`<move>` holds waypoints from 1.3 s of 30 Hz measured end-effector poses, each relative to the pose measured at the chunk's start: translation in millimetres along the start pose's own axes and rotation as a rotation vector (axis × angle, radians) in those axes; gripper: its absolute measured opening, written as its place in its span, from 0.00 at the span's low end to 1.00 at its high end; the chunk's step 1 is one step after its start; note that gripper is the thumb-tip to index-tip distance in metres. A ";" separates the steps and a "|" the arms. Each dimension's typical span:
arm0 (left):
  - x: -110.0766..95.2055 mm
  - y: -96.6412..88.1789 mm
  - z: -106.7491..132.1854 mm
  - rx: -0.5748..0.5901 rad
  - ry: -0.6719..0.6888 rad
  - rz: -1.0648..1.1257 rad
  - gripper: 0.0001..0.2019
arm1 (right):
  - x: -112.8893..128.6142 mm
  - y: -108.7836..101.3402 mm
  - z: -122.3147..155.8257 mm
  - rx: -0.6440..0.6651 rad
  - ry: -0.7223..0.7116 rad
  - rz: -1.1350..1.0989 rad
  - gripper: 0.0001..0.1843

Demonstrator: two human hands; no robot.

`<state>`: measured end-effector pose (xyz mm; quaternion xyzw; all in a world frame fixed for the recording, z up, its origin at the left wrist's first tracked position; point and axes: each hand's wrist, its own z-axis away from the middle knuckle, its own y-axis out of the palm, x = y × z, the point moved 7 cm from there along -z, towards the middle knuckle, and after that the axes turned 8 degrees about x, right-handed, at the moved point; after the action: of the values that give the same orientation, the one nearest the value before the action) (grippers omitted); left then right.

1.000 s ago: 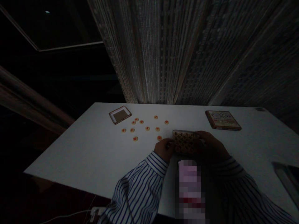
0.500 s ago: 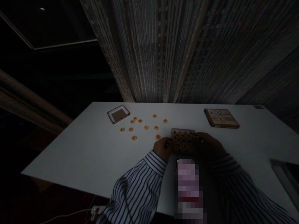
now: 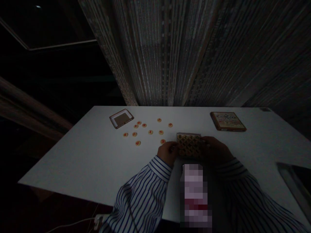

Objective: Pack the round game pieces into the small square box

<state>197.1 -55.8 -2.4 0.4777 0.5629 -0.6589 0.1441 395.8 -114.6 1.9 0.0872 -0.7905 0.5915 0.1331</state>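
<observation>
Between my two hands is a small clear-edged box of xiangqi pieces (image 3: 189, 145), packed in rows of round discs with dark characters. My left hand (image 3: 167, 152) grips its left edge with bent fingers. At the right edge, my right hand (image 3: 217, 149) has its fingers closed on the box; part of that hand is lost in shadow. Several loose xiangqi pieces (image 3: 150, 132) with red characters lie scattered on the white table (image 3: 85, 168), to the left of and beyond the box. One piece (image 3: 163, 141) is just beyond my left hand.
An open shallow box part (image 3: 121, 118) lies at the back left. A flat printed box (image 3: 228, 121) rests at the back right. Close to me is a pixelated patch over a phone-like object (image 3: 194, 191). A dark-edged flat object (image 3: 295, 184) is at the right. Curtains hang behind.
The whole view has shifted slightly, so everything appears a little further left. Both hands keep their hold on the box, and the loose pieces stay where they were.
</observation>
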 end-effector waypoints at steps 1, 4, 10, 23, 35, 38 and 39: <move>0.0 -0.5 0.1 -0.010 0.001 -0.001 0.09 | 1.4 -1.5 0.4 -0.019 -0.032 0.002 0.17; -0.5 -2.2 0.2 -0.037 0.022 -0.001 0.09 | 4.0 -7.5 1.1 -0.069 -0.100 0.020 0.16; 1.7 -15.1 -2.4 -0.127 0.083 0.020 0.08 | 16.8 -26.8 -5.9 -0.133 -0.158 0.018 0.15; 22.2 -55.7 -46.6 -0.128 0.040 -0.285 0.10 | 62.9 -23.7 -61.6 0.233 -0.180 0.208 0.15; 28.3 -46.7 -64.0 0.047 -0.011 -0.432 0.13 | 102.4 1.1 -81.0 0.516 -0.203 0.328 0.17; 29.4 -45.6 -64.7 0.073 -0.024 -0.433 0.13 | 102.0 1.7 -82.0 0.521 -0.197 0.325 0.18; 29.6 -45.6 -64.7 0.078 -0.027 -0.434 0.13 | 101.4 2.6 -82.0 0.530 -0.201 0.322 0.18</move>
<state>179.3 26.3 7.6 0.3416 0.6247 -0.7020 -0.0121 307.6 -33.3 53.1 0.0504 -0.6219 0.7785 -0.0681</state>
